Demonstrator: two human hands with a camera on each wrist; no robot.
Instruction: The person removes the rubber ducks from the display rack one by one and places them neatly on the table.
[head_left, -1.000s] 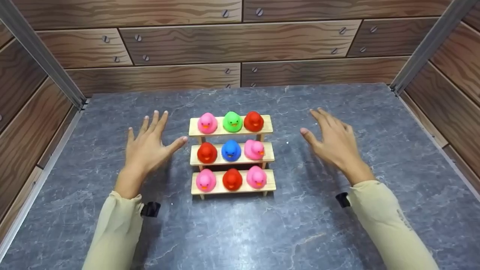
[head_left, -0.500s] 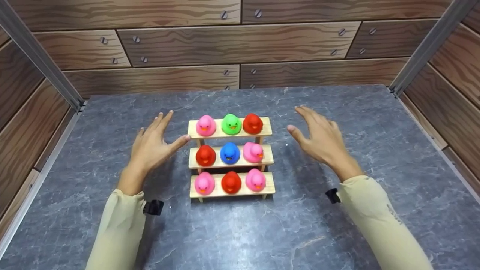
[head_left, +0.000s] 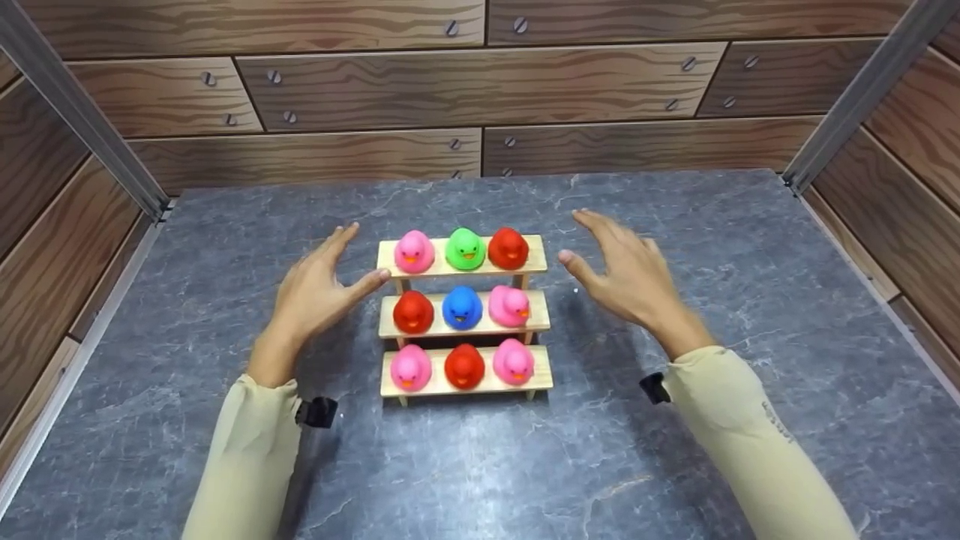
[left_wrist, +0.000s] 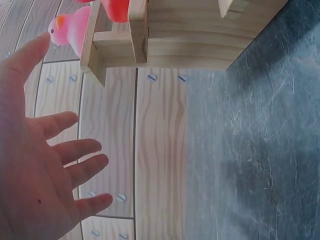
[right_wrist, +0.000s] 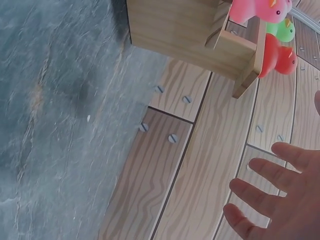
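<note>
Wooden three-tier rack point(head_left: 439, 375), ducks point(head_left: 462, 307) aboard, sits on tabletop point(head_left: 465, 480) between left hand point(head_left: 311, 296) and right hand point(head_left: 630, 277). Both have fingers spread, holding nothing. Reads as pre-grasp; next move likely needs level side contact.

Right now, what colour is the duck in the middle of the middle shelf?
The middle duck is blue; the head view shows it best.
</note>
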